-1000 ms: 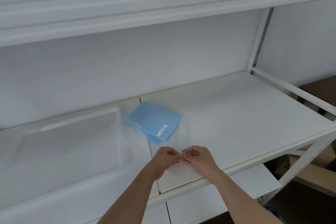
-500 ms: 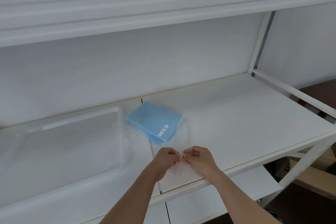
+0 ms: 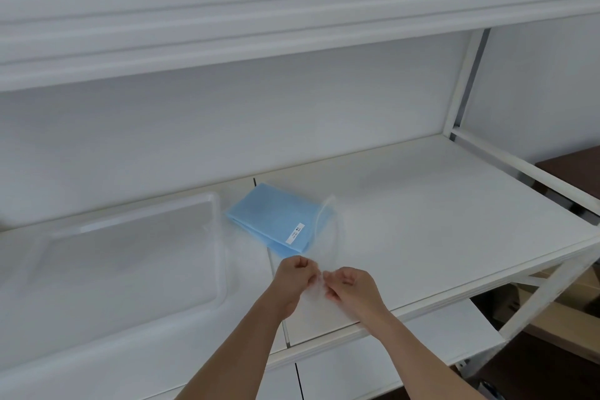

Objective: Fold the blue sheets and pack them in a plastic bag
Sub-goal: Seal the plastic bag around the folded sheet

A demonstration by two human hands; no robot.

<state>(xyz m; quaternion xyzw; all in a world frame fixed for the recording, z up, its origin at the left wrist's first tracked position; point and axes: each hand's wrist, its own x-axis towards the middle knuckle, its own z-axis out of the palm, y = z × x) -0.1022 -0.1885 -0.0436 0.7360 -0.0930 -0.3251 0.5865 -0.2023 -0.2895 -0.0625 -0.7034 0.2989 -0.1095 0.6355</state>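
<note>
The folded light-blue non-woven sheet with a small white label lies flat on the white worktop, just beyond both hands and partly under the far end of a thin clear plastic bag. It looks already folded, so the step in hand is probably opening the bag to receive it.

The left hand and right hand sit close together at the bag's near edge, each with fingers curled in a tight pinch on the film. With 2 separate pinches on 1 edge, the likely reason is to pull the 2 layers apart and find the mouth. The film is nearly invisible against the white surface, so whether the mouth has opened I cannot tell.

A shallow translucent plastic tray rests to the left, just beside the sheet. The sheet lies close to the bag, which should keep the slide-in short.
</note>
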